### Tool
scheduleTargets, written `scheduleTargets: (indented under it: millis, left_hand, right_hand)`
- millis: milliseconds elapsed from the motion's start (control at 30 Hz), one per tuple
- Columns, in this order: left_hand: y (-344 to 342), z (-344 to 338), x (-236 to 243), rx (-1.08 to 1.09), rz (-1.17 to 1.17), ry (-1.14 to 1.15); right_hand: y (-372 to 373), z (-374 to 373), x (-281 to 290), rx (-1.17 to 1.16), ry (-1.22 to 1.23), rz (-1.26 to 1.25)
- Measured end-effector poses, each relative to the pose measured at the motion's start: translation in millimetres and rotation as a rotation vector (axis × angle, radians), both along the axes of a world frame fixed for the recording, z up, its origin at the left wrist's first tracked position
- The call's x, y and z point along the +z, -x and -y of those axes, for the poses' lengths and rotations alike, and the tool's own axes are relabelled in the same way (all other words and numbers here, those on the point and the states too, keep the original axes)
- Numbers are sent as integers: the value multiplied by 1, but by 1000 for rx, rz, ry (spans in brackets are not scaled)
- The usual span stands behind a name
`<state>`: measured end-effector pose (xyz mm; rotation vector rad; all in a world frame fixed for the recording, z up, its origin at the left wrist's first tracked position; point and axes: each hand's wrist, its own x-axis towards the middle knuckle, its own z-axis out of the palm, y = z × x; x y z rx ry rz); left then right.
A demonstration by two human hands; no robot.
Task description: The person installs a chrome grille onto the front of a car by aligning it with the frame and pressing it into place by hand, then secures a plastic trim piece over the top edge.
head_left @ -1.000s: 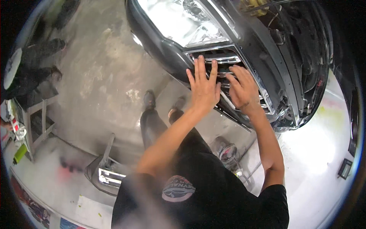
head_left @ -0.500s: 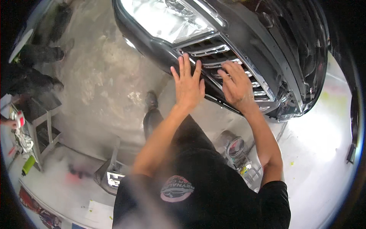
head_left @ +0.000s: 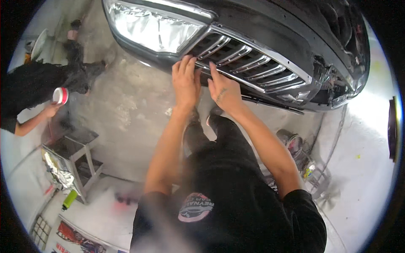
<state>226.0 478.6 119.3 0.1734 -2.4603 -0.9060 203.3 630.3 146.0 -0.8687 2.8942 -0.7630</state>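
As I stand facing the front of the dark car (head_left: 257, 21), both of my arms reach up to the chrome grille (head_left: 247, 59), which sits in the car's nose between the lit-looking headlight (head_left: 156, 27) on the left and a shiny emblem (head_left: 296, 97) at the lower right. My left grip (head_left: 185, 82) is at the grille's lower corner beside the headlight, its fingers close together and bent over the edge; their tips are partly lost against the dark bodywork, so I cannot tell whether they have hold of anything. My right grip (head_left: 225, 89) is just beside it, partly open, with the forefinger stretched up to the lower chrome trim (head_left: 252, 85) and the thumb standing apart from it; nothing shows between those two, and the remaining fingers are hidden behind the hand. Slanting bright slats fill the grille to the right of my hands. Down below, my legs in dark trousers (head_left: 236, 135) stand on the grey floor (head_left: 135, 101), with a bucket (head_left: 292, 141) well to their right. Over on the left, a co-worker in black (head_left: 42, 80) holds a white and red roll (head_left: 60, 96), near a table (head_left: 85, 146) with crumpled foil (head_left: 63, 177) at its side and a green bottle (head_left: 69, 199) close by.
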Motion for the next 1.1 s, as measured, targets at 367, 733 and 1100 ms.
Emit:
scheduleTargets:
  millis: [367, 733, 1100]
  left_hand:
    - [24, 16, 23, 230, 467, -129]
    - [29, 34, 1, 26, 216, -61]
    - [34, 48, -7, -83, 286, -19]
  right_hand:
    - [28, 29, 6, -67, -79, 280]
    - [6, 30, -3, -242, -210, 132]
    - [0, 38, -19, -550, 122, -191]
